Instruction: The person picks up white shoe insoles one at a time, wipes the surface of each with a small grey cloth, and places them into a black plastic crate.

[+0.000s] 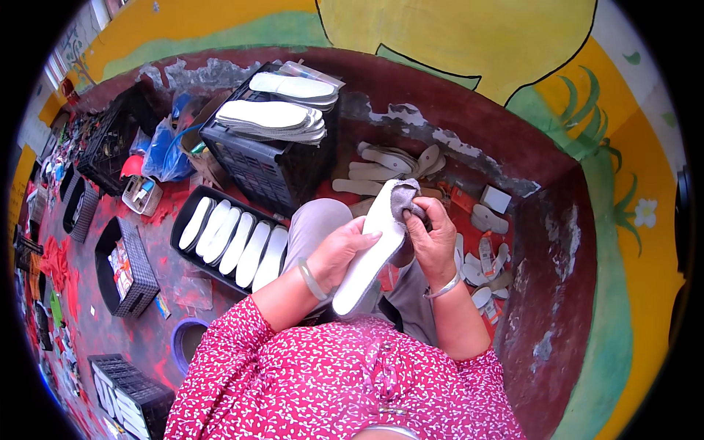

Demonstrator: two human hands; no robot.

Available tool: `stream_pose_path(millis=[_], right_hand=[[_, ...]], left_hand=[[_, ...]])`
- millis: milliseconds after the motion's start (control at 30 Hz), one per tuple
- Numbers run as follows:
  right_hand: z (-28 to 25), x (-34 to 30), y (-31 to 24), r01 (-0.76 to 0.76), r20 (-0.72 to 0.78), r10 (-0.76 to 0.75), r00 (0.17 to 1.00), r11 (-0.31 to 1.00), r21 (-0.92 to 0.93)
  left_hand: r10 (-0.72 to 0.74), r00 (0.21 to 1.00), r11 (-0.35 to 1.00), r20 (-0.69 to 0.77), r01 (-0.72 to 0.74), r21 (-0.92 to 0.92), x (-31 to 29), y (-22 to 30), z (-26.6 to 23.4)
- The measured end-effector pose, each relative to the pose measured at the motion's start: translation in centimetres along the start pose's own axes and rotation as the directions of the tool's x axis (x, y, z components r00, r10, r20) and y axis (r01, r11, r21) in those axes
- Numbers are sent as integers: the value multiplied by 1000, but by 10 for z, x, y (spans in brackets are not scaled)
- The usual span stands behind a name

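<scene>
A long white insole (369, 246) hangs tilted in front of my lap, its far end up and right. My left hand (339, 254) grips its left edge with the thumb on the white face. At the far end, my right hand (434, 238) pinches a bunched piece of grey cloth (404, 199); whether it is joined to the insole or lies loose on it, I cannot tell. Left of my knee, a black basket (178, 238) holds a row of several white insoles (229, 235). More white insoles (268, 117) lie stacked on an upturned black crate (253, 165).
Loose pale insoles (389, 158) and a small white box (496, 199) lie on the floor by the dark red wall (469, 125). At left stand a grey woven basket (136, 275), a purple-rimmed bucket (178, 350) and a crate of white insoles (139, 389).
</scene>
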State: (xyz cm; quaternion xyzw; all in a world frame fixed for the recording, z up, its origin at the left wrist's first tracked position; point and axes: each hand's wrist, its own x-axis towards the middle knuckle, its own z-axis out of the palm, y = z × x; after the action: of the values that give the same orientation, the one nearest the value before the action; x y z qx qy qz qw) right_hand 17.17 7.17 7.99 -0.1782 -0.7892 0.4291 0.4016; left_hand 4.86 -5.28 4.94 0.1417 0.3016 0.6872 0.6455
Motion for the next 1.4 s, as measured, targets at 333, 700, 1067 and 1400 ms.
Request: stream_pose_path(millis=[333, 700, 1067, 1400], right_hand=[[10, -23, -12, 263, 7, -280, 960, 893, -365], [22, -46, -40, 395, 266, -329, 906, 883, -252], [35, -69, -39, 309, 621, -359, 697, 932, 191], [-17, -35, -3, -365, 289, 416, 862, 113, 924]], left_hand=[[160, 979, 987, -130, -156, 40, 2, 5, 13], [356, 901, 934, -249, -354, 54, 17, 16, -4], [296, 942, 900, -159, -331, -283, 19, 46, -12], [172, 981, 885, -94, -196, -423, 11, 35, -19]])
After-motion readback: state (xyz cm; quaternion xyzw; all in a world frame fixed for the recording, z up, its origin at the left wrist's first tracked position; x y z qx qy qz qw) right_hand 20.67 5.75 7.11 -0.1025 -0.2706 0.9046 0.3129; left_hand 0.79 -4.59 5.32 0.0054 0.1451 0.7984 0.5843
